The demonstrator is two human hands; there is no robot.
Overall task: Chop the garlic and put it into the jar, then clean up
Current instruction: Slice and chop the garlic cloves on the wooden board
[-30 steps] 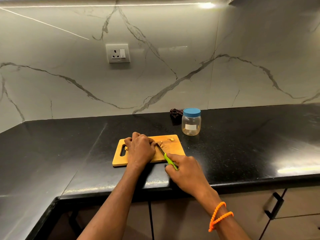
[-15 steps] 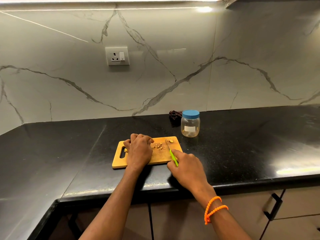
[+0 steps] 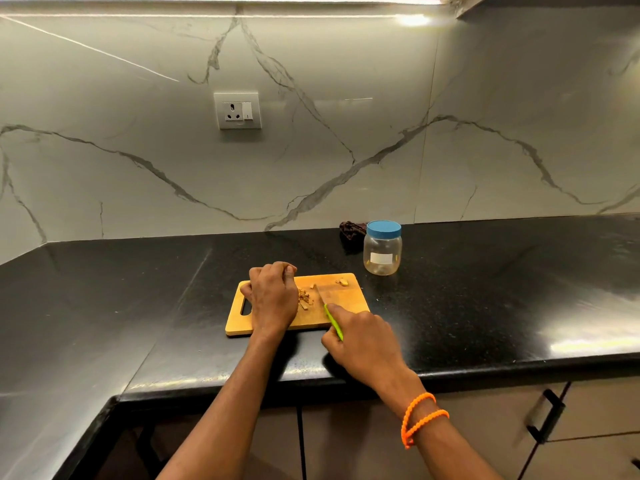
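Garlic (image 3: pixel 304 296) lies chopped in a small heap on my wooden cutting board (image 3: pixel 346 299), which sits near the front edge of the black tabletop (image 3: pixel 138 289). My left hand (image 3: pixel 272 296) rests on the board with fingers curled, knuckles up, just beside the heap (whether it pinches a clove I cannot tell). My right hand (image 3: pixel 363 337) grips the green-handled knife (image 3: pixel 330 315), its blade on the board by the pieces. One larger piece (image 3: pixel 342 282) lies near the board's far right corner. The blue-lidded jar (image 3: pixel 382 249) stands closed behind it, toward the back edge.
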